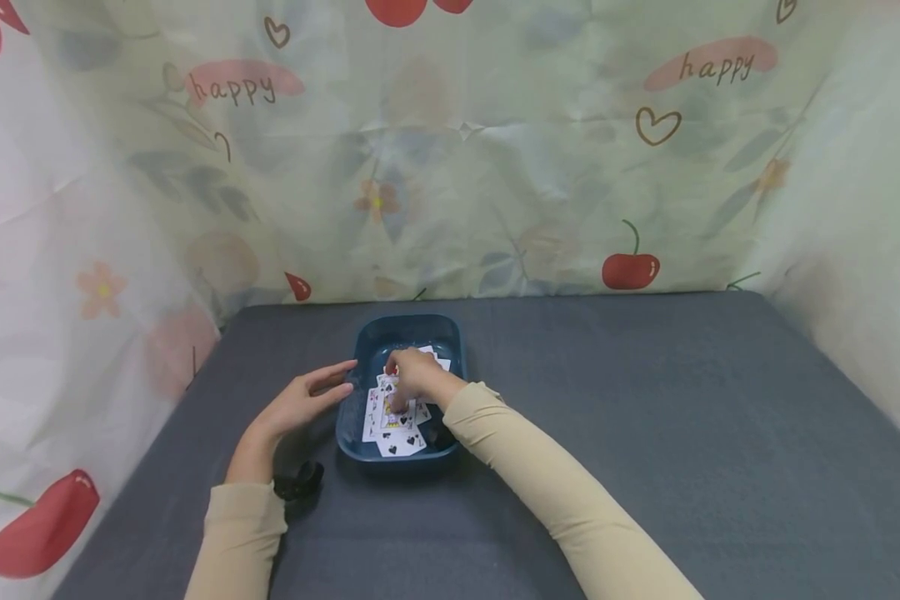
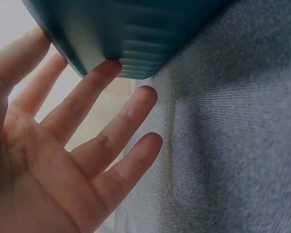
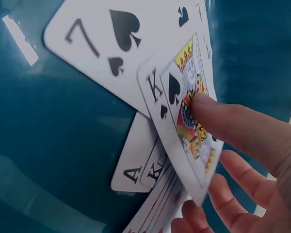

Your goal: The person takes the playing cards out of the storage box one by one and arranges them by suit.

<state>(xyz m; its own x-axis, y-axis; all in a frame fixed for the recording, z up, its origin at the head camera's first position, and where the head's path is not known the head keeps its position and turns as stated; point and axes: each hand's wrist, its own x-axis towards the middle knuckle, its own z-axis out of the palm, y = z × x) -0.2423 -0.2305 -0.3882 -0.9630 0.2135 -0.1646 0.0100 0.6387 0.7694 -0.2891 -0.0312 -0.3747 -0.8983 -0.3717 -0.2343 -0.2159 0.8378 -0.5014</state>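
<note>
A dark blue tray (image 1: pixel 371 335) holds several playing cards lying loosely over one another. My right hand (image 1: pixel 418 377) reaches into it and pinches a king of spades (image 3: pixel 177 124), with the thumb on its face and the fingers behind. In the right wrist view, that card stands tilted over a seven of spades (image 3: pixel 89 36) and an ace (image 3: pixel 128 172). At the tray's left side my left hand (image 1: pixel 296 406) has its fingers spread. In the left wrist view, its fingertips (image 2: pixel 109 67) are right at the tray's outer wall (image 2: pixel 87 29).
Dark grey cloth (image 1: pixel 607 433) covers the table around the tray. A small black object (image 1: pixel 300 482) is beside the left wrist. Patterned curtain (image 1: pixel 465 208) hangs behind the table and along both sides.
</note>
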